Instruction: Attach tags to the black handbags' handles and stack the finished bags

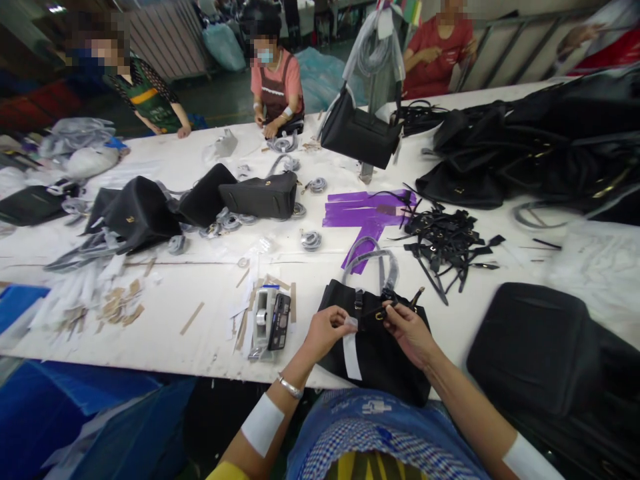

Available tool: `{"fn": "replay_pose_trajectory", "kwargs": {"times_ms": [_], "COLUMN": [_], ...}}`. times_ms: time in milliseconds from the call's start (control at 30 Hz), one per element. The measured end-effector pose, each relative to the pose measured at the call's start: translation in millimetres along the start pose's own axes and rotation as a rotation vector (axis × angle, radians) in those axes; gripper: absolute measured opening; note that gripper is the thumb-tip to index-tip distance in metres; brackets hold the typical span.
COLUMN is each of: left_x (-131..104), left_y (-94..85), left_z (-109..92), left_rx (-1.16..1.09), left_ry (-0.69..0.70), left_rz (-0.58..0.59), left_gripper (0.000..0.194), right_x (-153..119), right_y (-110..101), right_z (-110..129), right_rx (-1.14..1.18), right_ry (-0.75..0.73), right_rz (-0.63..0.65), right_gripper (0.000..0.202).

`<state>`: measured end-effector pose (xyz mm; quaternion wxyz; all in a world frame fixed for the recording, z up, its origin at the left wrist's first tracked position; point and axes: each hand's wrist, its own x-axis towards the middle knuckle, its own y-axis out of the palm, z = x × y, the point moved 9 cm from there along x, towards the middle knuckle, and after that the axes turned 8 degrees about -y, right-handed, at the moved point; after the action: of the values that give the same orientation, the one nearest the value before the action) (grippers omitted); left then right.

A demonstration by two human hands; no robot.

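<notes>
A black handbag (395, 363) lies on the table's front edge against my body. Its handles (373, 257) are wrapped in clear plastic and point away from me. My left hand (327, 328) pinches the top end of a white strip (351, 357) that hangs over the bag's front. Between thumb and fingers, my right hand (407, 330) grips a thin black strap (373, 311) near a small gold-coloured buckle (379, 316). The strap runs across the bag's upper part, close to my left fingertips. My right fingers partly hide its end.
Left of the bag stands a tape dispenser (261, 317) beside a dark box (279, 322). A pile of black straps (443, 240) and purple sheets (360, 212) lie beyond. Black bags (535, 347) crowd the right side. A bag (360, 127) hangs ahead. Co-workers (277, 87) are across the table.
</notes>
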<state>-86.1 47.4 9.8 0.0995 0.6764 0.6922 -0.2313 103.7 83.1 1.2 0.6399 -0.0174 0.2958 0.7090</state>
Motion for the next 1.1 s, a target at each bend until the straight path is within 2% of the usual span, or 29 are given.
{"fn": "replay_pose_trajectory", "kwargs": {"times_ms": [233,500,700,933,1100], "left_x": [-6,-4,-4,0,-2], "left_y": [16.4,15.8,18.9,20.3,28.4], "left_z": [-5,-6,2,6,5], "left_rx": [0.062,0.000,-0.058,-0.171,-0.234], "left_ry": [0.051,0.022,-0.033,-0.056,-0.073], "left_rz": [0.076,0.071,0.103,0.110,0.117], "left_gripper": [0.028,0.034,0.030,0.035,0.033], "right_x": [2,1,0,0,1], "right_y": [-1,0,-1,2,4], "right_z": [0,6,19,13,11], "right_rx": [-0.075,-0.262,-0.398,-0.452,-0.459], "right_ry": [-0.070,-0.107,-0.233,-0.203,-0.196], "right_rz": [-0.038,-0.002,-0.037,0.028,0.073], "right_gripper": [0.031,0.036,0.034,0.038,0.036]}}
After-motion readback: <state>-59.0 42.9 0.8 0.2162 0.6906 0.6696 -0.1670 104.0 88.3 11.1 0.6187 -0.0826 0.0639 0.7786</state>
